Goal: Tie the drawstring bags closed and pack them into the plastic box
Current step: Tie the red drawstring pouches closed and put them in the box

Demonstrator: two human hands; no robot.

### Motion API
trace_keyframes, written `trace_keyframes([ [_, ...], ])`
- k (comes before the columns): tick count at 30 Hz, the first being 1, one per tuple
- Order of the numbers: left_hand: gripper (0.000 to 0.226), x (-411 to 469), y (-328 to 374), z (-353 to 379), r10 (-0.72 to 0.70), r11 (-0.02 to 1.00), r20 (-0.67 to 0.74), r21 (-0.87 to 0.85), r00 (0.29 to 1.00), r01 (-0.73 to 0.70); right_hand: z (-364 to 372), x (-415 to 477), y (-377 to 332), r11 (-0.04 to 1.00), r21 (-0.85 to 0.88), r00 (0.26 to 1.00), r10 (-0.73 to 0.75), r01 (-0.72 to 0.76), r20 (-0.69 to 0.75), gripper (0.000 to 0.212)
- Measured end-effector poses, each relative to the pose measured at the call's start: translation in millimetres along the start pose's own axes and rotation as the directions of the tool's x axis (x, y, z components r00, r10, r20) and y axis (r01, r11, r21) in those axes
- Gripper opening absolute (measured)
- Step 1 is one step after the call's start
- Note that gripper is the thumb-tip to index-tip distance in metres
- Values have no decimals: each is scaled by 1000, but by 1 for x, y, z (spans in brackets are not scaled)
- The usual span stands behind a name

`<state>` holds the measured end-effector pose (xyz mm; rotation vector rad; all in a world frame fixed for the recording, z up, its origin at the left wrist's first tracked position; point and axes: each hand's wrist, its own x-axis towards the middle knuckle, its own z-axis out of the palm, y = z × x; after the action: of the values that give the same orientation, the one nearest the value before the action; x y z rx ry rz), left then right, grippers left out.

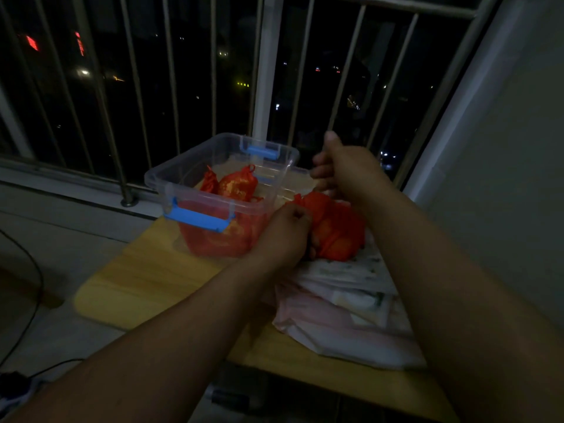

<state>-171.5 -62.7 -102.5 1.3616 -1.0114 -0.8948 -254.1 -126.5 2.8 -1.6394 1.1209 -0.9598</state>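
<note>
Drawstring bag (338, 233), red, plump, translucent, just beside clear plastic box (186, 157)

We're on a single head-worn wide-angle view, looking forward and down, close over the counter (143, 279). The plastic box (186, 155) sits near centre frame, window bars (172, 71) span the top, and a wall (518, 148) edges the right.

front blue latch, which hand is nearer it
Left. The left hand grips the red bag right of the front blue latch; the right hand is raised farther right and back.
</note>
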Motion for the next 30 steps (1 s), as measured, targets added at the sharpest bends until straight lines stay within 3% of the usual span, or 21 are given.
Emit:
trace_keyframes([
  [5,4,3,-5,-1,290,919,-40,290,956,-266,-51,-14,53,987,-46,987,152,-154,-58,32],
  [9,17,1,-6,2,446,757,8,531,895,-382,-58,-27,90,969,-30,970,243,-244,-31,18],
  [15,30,5,-15,0,370,494,105,819,923,-291,-57,-32,106,981,-20,981,193,-193,2,16],
  [19,40,5,-10,1,333,444,119,856,935,-266,-59,-33,107,986,-55,987,160,-158,29,16],
  [22,33,9,-10,2,367,436,103,859,925,-268,-60,-33,108,987,-58,987,154,-152,34,16],
  [26,15,3,-3,8,490,467,104,807,865,-361,-61,-35,107,990,-67,991,130,-127,37,21],
  [30,13,-10,3,18,585,485,154,721,797,-495,-60,-39,97,991,-38,990,132,-130,42,40],
])
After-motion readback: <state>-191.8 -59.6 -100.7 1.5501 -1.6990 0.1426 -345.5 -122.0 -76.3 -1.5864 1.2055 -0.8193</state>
